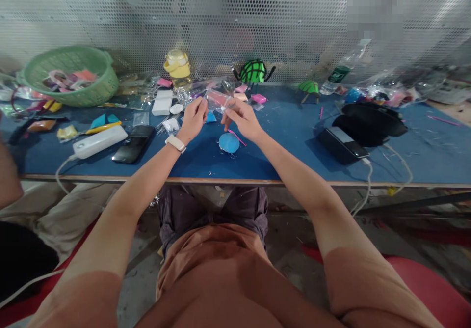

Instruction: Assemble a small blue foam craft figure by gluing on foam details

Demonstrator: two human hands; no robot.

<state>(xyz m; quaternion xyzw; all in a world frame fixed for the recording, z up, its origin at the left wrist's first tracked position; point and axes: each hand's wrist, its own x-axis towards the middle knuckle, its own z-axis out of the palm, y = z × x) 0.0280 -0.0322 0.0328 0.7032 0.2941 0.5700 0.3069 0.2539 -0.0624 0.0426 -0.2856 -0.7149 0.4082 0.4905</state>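
My left hand (194,118) is closed in a pinch above the table; anything between its fingertips is too small to tell. Facing it, my right hand (241,117) is also closed, thumb against fingers, and what it grips cannot be made out. A clear plastic bag (216,99) with something reddish inside shows between and just behind the hands; whether either touches it is unclear. Below my right hand lies a blue, rounded piece (229,143) with thin wire loops around its edge. Beside that piece is a thin pink stick (238,138). A small blue piece (210,117) is partly hidden by my left hand.
At left stand a green basket (106,80), a white power bank (100,142) and a black phone (133,144). Behind are a yellow-lidded bottle (179,70) and a green turtle-like figure (253,71). A black device (342,145) with cables sits right. A co-worker's arm (8,171) shows left.
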